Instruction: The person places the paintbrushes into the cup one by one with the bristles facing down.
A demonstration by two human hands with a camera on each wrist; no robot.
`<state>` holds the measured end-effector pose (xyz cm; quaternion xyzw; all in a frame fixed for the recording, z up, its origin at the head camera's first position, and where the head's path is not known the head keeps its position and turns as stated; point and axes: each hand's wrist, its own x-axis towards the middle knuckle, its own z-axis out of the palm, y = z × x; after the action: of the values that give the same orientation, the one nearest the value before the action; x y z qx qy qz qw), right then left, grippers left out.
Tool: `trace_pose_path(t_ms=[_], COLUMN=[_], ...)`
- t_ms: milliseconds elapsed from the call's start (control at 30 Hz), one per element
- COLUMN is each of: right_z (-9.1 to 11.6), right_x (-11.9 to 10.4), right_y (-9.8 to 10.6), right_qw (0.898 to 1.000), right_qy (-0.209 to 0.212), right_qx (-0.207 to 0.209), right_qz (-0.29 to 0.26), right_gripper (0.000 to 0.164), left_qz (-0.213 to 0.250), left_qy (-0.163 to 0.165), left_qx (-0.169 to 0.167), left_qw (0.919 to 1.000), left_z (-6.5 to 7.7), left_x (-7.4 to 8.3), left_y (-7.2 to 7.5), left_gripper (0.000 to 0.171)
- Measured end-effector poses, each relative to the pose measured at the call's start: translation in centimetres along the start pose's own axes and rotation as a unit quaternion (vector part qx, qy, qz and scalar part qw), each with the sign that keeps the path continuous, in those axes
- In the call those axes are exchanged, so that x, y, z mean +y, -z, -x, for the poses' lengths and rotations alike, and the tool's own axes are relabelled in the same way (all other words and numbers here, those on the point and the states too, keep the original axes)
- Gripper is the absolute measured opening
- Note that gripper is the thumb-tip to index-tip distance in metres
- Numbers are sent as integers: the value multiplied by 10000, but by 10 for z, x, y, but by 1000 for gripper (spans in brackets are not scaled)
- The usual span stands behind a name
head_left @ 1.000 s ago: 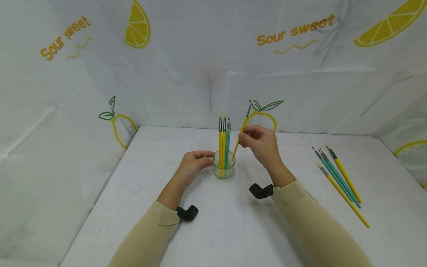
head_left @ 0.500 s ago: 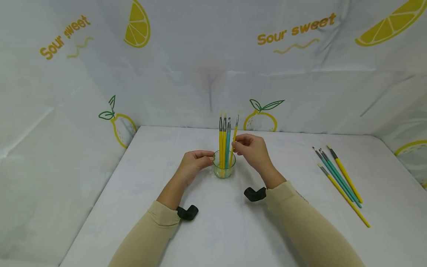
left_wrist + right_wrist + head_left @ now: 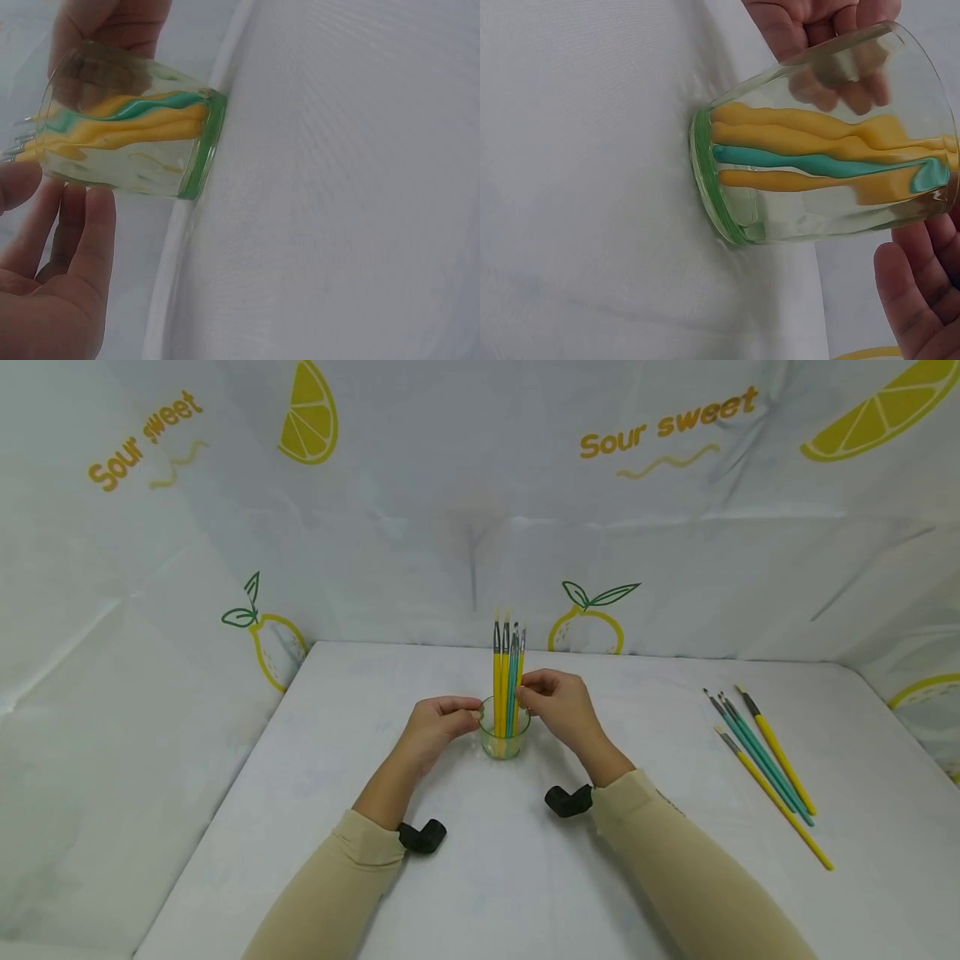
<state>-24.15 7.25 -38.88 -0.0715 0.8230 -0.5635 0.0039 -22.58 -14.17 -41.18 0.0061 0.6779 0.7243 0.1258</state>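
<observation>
A clear drinking glass [image 3: 504, 748] with a greenish base stands upright mid-table. Two yellow paintbrushes [image 3: 500, 681] and turquoise paintbrushes [image 3: 512, 677] stand inside it, bristles up. My left hand [image 3: 431, 733] holds the glass at its left side, thumb and fingers at the rim. On the opposite side, my right hand [image 3: 564, 706] pinches another yellow paintbrush [image 3: 521, 667], which stands nearly upright in the glass beside the turquoise ones. In the right wrist view, yellow and turquoise handles [image 3: 802, 161] show distorted through the glass wall, their ends near the base.
Several loose paintbrushes, yellow and turquoise [image 3: 765, 760], lie slanted on the table's right side. A white cloth with lemon prints [image 3: 585, 631] hangs behind the white table [image 3: 480, 877]. Each wrist carries a black camera mount [image 3: 422, 836].
My right hand has moved left and slightly down, bringing the yellow paintbrush from a slant outside the bunch to nearly upright against it. The left hand stays at the glass.
</observation>
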Motion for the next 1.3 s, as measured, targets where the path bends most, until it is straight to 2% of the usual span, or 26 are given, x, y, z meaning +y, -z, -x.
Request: trace_pose_path(t_ms=[367,600,867,1067,1300], right_z=[0,-2,0,12,32], right_x=[-1,-2,0,0,2], right_y=[-1,-1,2,17,51], right_qw=[9999,9997,9995,9985,9957], right_qy=[32,-131,-228,-81,19], right_qx=[-124,-186,-190,-73,177], right_qz=[58,113,101,538,905], right_gripper=[24,30,37,41,40], left_qz=[-1,116,28,114,141], left_qy=[-31,24,26,106,156], left_qx=[-3,66,121,66,58], left_qw=[10000,9999,9999,9999,9998], left_z=[0,0,-1,-1,0], left_x=[3,3,1,2,1], left_y=[2,3,2,0,0], left_gripper=[31,29,27,27,29])
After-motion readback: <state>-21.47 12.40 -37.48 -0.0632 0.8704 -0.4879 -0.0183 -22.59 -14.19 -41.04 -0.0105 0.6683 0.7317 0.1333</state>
